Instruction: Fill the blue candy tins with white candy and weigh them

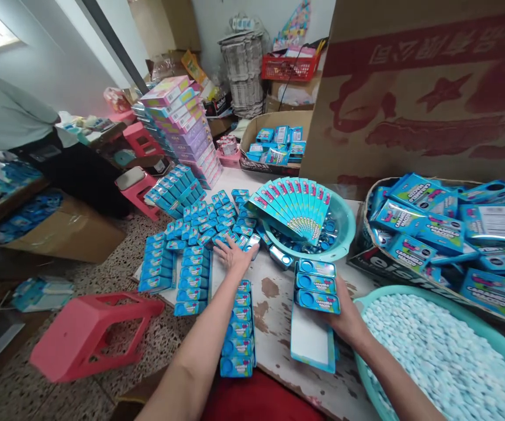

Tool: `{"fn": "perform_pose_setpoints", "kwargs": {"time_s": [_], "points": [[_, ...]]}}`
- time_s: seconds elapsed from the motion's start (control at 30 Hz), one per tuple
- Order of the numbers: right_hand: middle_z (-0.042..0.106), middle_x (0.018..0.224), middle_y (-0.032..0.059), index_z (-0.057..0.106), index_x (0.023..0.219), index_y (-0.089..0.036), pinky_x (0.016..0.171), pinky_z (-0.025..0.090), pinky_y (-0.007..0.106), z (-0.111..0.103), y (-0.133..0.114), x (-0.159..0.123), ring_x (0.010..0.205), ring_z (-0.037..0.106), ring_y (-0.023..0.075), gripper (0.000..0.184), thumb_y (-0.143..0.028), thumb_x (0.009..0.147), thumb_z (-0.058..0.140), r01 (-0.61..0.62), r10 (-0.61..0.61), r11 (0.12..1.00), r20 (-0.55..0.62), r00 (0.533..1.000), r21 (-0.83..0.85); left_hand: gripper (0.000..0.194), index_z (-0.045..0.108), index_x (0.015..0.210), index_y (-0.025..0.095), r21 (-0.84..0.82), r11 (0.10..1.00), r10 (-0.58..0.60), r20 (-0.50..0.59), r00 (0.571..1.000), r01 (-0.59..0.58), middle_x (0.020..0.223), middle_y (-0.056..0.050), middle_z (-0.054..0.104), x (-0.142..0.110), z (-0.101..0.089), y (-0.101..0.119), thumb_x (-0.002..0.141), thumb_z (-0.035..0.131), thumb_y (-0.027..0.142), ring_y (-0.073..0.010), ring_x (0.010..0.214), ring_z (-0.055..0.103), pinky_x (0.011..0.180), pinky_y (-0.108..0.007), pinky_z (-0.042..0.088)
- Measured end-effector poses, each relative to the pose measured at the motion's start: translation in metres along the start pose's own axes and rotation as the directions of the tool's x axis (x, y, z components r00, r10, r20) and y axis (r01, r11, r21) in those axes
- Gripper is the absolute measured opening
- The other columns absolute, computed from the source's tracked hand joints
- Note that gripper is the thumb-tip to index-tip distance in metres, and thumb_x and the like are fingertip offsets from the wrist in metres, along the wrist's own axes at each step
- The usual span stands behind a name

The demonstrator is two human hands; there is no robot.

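My left hand [234, 255] reaches out over a heap of small blue candy tins [208, 217], its fingers spread. The thumb lies beside one tin at the heap's near edge; I cannot tell if it touches. My right hand [345, 310] grips the right side of a blue display box [312, 345] with a white inside. Three candy tins [317, 285] stand in a row at the far end of this box. Filled rows of tins [237, 333] stand near my left forearm, with more rows [191, 280] further left.
A turquoise basin [344, 228] holds loose tins under a fan of printed cards [298, 202]. Pale blue candies [440, 351] fill another basin at right. Behind it sits a carton of blue packs [428, 228]. Red stools [94, 327] stand left, and a person [59, 140] stands beyond.
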State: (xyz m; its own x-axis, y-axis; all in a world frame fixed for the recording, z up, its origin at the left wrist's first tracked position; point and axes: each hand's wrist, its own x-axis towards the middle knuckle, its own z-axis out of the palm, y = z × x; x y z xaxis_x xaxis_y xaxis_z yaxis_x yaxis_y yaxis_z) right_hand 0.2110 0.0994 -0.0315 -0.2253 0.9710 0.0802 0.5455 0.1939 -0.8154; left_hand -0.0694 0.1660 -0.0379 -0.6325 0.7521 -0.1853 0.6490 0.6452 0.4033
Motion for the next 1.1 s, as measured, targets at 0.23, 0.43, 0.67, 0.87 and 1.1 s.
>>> {"fn": "perform_pose_setpoints", "kwargs": {"time_s": [0.23,0.43,0.67,0.87,1.1], "points": [[0.043,0.133,0.0136,0.025,0.139,-0.025,0.103,0.034,0.058,0.002,0.007,-0.003,0.127,0.039,0.0355,0.079,-0.041,0.073,0.066,-0.005,0.005,1.0,0.051,0.999,0.005,0.084,0.032,0.137,0.014,0.108,0.99,0.099,-0.128,0.987,-0.085,0.143,-0.027,0.029,-0.018,0.018,0.001,0.069,0.064,0.05,-0.0433,0.136,0.02,0.103,-0.062,0.023],[0.04,0.134,0.0141,0.02,0.14,-0.024,0.103,0.034,0.057,0.001,0.005,-0.003,0.127,0.038,0.0362,0.083,-0.04,0.073,0.065,-0.003,0.004,1.0,0.056,0.998,-0.013,0.092,0.028,0.143,0.021,0.181,0.975,0.133,-0.022,0.991,-0.127,0.139,-0.024,0.03,0.0,0.009,0.005,0.064,0.068,0.046,-0.0442,0.124,0.035,0.093,-0.058,0.034],[0.037,0.139,0.0149,0.021,0.141,-0.023,0.105,0.031,0.056,-0.001,0.001,-0.001,0.129,0.036,0.0344,0.083,-0.042,0.073,0.066,0.014,-0.013,1.0,0.065,0.998,-0.006,0.098,0.019,0.147,0.025,0.182,0.791,0.51,0.331,0.794,-0.584,0.152,-0.018,0.013,0.015,-0.025,-0.043,0.065,0.071,0.043,-0.0397,0.138,0.014,0.103,-0.054,0.028],[0.04,0.137,0.0147,0.026,0.14,-0.021,0.104,0.034,0.053,0.0,0.001,-0.002,0.128,0.039,0.0329,0.081,-0.04,0.072,0.068,0.003,-0.003,1.0,0.049,0.999,-0.002,0.107,0.011,0.149,0.027,0.321,0.767,0.434,0.378,0.818,-0.556,0.153,-0.019,0.009,0.011,-0.024,-0.033,0.064,0.07,0.053,-0.0416,0.139,0.009,0.104,-0.056,0.022],[0.036,0.144,0.016,0.018,0.145,-0.02,0.106,0.033,0.052,0.005,-0.001,-0.006,0.133,0.034,0.0317,0.08,-0.027,0.076,0.058,0.026,-0.026,0.999,0.011,1.0,-0.022,0.084,0.025,0.146,0.03,0.442,0.689,0.467,0.335,0.818,-0.574,0.144,-0.019,0.027,0.004,-0.03,-0.012,0.074,0.06,0.055,-0.0422,0.128,0.03,0.098,-0.052,0.028]]}}
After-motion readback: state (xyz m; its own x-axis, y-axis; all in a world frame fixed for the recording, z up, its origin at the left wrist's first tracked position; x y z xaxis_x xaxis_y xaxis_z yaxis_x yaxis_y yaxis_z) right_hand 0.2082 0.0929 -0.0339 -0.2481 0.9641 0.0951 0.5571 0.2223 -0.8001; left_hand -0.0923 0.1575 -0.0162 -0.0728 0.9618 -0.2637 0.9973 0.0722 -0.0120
